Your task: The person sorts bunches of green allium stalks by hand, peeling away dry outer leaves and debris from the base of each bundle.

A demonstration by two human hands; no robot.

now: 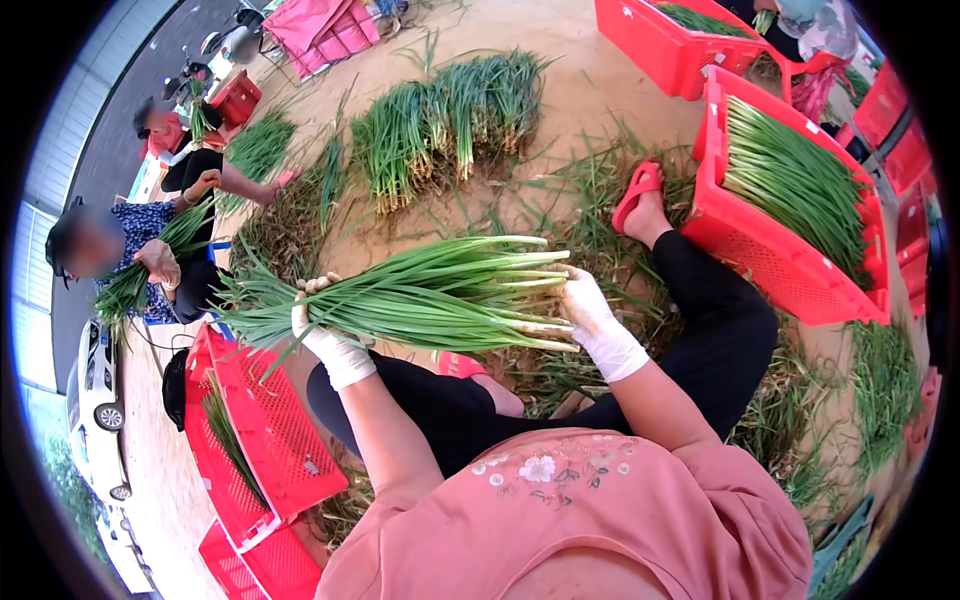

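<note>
A thick bunch of green onions (pixel 430 297) lies level across my lap, white stem ends to the right and leafy tips to the left. My left hand (pixel 330 338), in a pale glove, is wrapped round the leafy part from below, with fingertips showing above it. At the white ends, my right hand (pixel 592 315), gloved too, closes on the stems; some of its fingers are hidden behind them. Beyond the bunch, a row of green onions with roots (pixel 450 125) stands on the ground.
A red crate (pixel 770 245) full of green onions stands at my right, with another red crate (pixel 675 50) behind it. More red crates (pixel 265 430) are at my left. Leaf scraps (pixel 285 235) litter the ground. A person (pixel 150 240) sits at left holding green onions; others sit farther back.
</note>
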